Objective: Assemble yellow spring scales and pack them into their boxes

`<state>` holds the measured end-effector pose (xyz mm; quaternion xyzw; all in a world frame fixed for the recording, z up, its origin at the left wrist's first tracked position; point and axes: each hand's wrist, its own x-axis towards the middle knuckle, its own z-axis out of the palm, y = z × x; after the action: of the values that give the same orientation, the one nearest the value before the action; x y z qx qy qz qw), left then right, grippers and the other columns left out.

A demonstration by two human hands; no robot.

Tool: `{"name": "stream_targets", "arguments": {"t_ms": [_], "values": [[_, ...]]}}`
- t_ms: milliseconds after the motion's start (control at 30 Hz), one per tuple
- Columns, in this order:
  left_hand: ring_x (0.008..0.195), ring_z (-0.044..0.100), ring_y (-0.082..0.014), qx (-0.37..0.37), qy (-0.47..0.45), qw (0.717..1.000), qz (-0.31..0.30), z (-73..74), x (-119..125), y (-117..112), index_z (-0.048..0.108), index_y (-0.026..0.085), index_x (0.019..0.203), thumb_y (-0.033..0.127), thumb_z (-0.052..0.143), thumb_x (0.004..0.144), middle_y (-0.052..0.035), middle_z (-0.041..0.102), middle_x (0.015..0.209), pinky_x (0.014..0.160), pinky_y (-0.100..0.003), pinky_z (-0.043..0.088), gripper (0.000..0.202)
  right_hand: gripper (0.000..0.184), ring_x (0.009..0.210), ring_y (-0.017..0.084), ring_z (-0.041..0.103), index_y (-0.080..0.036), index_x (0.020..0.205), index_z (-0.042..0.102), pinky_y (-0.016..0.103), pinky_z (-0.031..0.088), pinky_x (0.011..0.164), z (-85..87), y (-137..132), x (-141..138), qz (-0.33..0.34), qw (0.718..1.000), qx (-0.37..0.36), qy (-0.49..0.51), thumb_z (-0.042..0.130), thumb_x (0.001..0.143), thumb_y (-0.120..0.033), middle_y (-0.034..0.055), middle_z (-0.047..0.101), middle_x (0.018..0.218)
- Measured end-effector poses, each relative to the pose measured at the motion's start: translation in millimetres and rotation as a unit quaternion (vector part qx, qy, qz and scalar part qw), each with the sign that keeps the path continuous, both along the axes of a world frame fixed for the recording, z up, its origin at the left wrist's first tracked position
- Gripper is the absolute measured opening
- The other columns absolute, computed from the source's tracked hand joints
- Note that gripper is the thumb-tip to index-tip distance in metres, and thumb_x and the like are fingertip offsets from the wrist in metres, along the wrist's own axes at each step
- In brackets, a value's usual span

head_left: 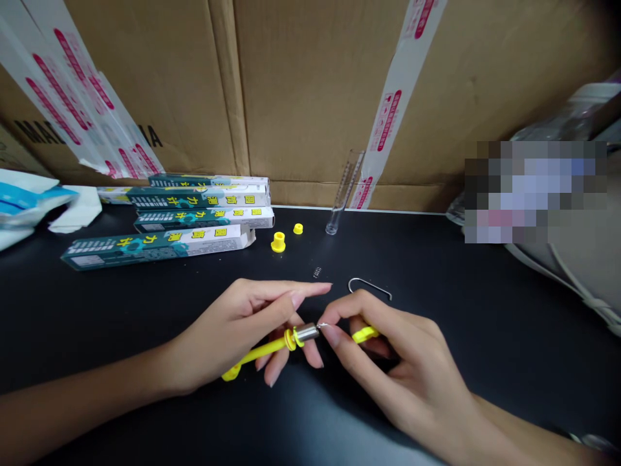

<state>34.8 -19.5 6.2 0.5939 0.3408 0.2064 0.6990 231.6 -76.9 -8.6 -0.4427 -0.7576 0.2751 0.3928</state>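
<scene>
Table (485,310): black, right under both hands.
Left hand (228,330): fingers closed on the yellow rod (262,351), steadying it just above the table.
Right hand (407,369): fingertips pinched tight at the metal sleeve (306,333) tip, likely for fine control.
Wire hook (369,285): loose, just beyond.

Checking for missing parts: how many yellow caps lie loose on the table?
2. The larger cap lies by the end of the nearest box; the smaller cap lies between it and the glass tube. Others may be hidden.
</scene>
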Motion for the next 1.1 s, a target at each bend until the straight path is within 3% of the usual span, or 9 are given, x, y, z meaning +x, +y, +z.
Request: {"name": "stream_targets", "arguments": {"t_ms": [267, 400, 500, 700, 967, 1100], "values": [[0.042, 0.053, -0.0053, 0.001, 0.005, 1.0, -0.002, -2.1, 0.0, 0.7, 0.055, 0.024, 0.14, 0.039, 0.05, 0.1, -0.002, 0.072, 0.072, 0.041, -0.016, 0.036, 0.043, 0.01, 0.051, 0.007, 0.044, -0.021, 0.091, 0.059, 0.019, 0.038, 0.049, 0.9, 0.5, -0.5, -0.003, 1.0, -0.004, -0.001, 0.053, 0.096, -0.016, -0.0065, 0.062, 0.069], [0.044, 0.053, -0.0058, 0.021, 0.009, 1.0, -0.017, 0.5, 0.0, 0.8, 0.062, 0.019, 0.129, 0.044, 0.054, 0.096, -0.0021, 0.071, 0.072, 0.042, -0.016, 0.036, 0.042, 0.009, 0.048, 0.007, 0.041, -0.021, 0.088, 0.06, 0.019, 0.035, 0.047, -0.4, 1.8, -0.7, -0.027, 1.0, -0.007, -0.003, 0.055, 0.096, -0.019, -0.008, 0.054, 0.062], [0.046, 0.055, -0.0063, 0.056, 0.043, 0.997, -0.035, 1.8, 0.3, 0.7, 0.06, 0.019, 0.121, 0.031, 0.071, 0.086, 0.0017, 0.07, 0.071, 0.045, -0.016, 0.04, 0.039, 0.01, 0.046, 0.007, 0.038, -0.022, 0.086, 0.059, 0.02, 0.032, 0.044, -1.1, 3.2, -0.7, -0.044, 0.999, -0.022, 0.005, 0.056, 0.095, -0.02, -0.0091, 0.05, 0.058], [0.046, 0.055, -0.0051, 0.049, 0.025, 0.999, -0.003, -0.4, 1.9, -0.5, 0.055, 0.018, 0.093, 0.029, 0.069, 0.088, 0.0011, 0.074, 0.075, 0.047, -0.017, 0.042, 0.018, 0.014, 0.048, 0.008, 0.041, -0.022, 0.085, 0.06, 0.021, 0.033, 0.045, 0.9, 4.1, -0.5, -0.043, 0.996, -0.07, 0.018, 0.054, 0.097, -0.025, -0.0061, 0.059, 0.064], [0.043, 0.052, -0.0035, 0.058, 0.028, 0.998, -0.005, 1.6, 2.4, -0.6, 0.058, 0.019, 0.097, 0.028, 0.063, 0.092, 0.0027, 0.07, 0.074, 0.043, -0.015, 0.038, 0.012, 0.015, 0.048, 0.008, 0.037, -0.023, 0.087, 0.062, 0.021, 0.03, 0.044, 0.2, 4.5, 1.1, -0.042, 0.994, -0.093, 0.025, 0.053, 0.098, -0.029, -0.0077, 0.048, 0.061], [0.044, 0.04, -0.0026, 0.096, 0.042, 0.994, -0.012, -0.4, 2.1, -3.7, 0.054, 0.021, 0.099, 0.031, 0.058, 0.095, 0.0082, 0.056, 0.067, 0.041, -0.014, 0.031, 0.012, 0.015, 0.048, 0.008, 0.035, -0.023, 0.089, 0.061, 0.022, 0.029, 0.045, 0.2, 4.7, 1.8, -0.036, 0.995, -0.092, 0.024, 0.052, 0.099, -0.029, -0.0082, 0.044, 0.059]]}}
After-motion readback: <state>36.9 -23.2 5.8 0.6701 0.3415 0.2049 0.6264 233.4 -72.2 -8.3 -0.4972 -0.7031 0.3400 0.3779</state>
